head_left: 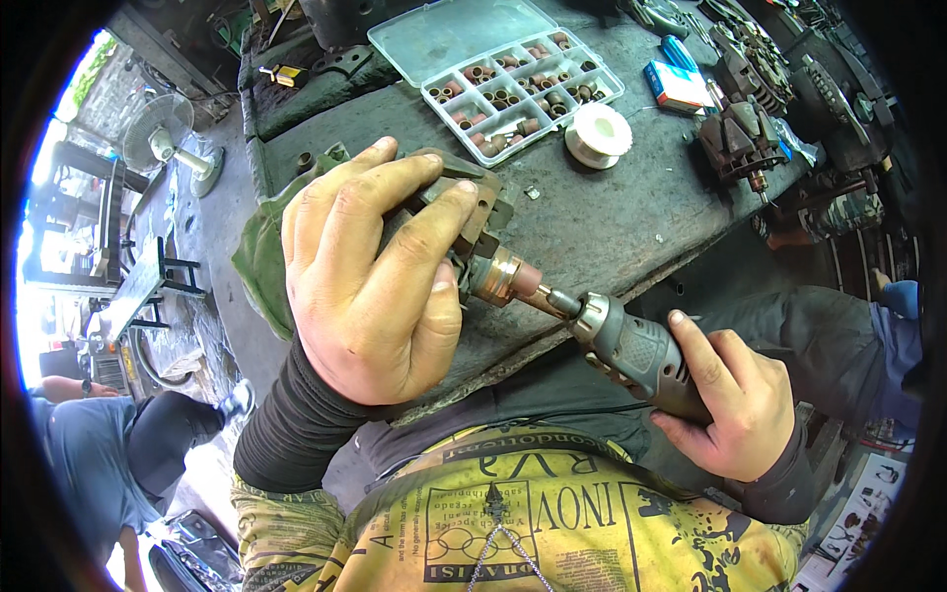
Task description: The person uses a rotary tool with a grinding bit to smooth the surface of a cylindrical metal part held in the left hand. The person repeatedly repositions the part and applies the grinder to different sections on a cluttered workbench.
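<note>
My left hand (370,271) grips a dark metal motor part (473,202) with a copper-coloured cylindrical end (501,276), holding it at the edge of the grey workbench (602,222). My right hand (735,400) holds a grey rotary tool (636,355). The tool's small pinkish sanding tip (528,279) touches the copper end. A green cloth (258,261) lies under the part.
An open clear organiser box (513,79) with several small copper-coloured pieces sits on the bench, a white spool (598,135) beside it. A blue box (676,87) and dark metal parts (740,138) lie at the right. A fan (168,138) and another person (99,464) are at the left.
</note>
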Motion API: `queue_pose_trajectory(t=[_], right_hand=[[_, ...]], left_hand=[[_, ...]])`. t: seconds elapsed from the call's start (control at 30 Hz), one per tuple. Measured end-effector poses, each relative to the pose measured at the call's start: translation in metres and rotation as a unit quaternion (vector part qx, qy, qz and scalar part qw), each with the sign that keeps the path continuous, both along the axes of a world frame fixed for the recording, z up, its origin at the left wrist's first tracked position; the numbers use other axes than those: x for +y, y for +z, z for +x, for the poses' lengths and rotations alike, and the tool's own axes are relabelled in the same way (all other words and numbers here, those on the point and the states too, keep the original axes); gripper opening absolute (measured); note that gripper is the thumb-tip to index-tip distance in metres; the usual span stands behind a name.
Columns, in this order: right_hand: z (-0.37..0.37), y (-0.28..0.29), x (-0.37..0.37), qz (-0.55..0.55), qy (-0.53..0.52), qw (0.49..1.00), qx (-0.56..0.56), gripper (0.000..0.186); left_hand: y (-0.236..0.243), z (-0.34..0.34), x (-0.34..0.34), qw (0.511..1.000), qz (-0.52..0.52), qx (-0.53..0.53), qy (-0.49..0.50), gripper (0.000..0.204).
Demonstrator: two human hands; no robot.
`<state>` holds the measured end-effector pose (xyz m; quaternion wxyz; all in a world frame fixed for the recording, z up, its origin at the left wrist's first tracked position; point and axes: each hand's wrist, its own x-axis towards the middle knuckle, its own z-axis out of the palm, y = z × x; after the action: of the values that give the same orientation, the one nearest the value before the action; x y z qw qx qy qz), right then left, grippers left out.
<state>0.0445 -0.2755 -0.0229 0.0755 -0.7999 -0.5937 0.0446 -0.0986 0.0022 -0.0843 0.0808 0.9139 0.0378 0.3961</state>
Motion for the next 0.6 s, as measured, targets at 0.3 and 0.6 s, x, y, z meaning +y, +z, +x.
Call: queue_pose_trajectory(t=[0.3, 0.6], right_hand=[[-0.0006, 0.0019, -0.0003, -0.005, 0.006, 1.0, 0.016, 0.091], [-0.0016, 0.0007, -0.0009, -0.003, 0.01, 1.0, 0.019, 0.09]], left_hand=[[0.0045, -0.0037, -0.0028, 0.999, -0.008, 0.039, 0.002, 0.037], [0.0042, -0.0035, -0.003, 0.999, -0.01, 0.034, 0.001, 0.037]])
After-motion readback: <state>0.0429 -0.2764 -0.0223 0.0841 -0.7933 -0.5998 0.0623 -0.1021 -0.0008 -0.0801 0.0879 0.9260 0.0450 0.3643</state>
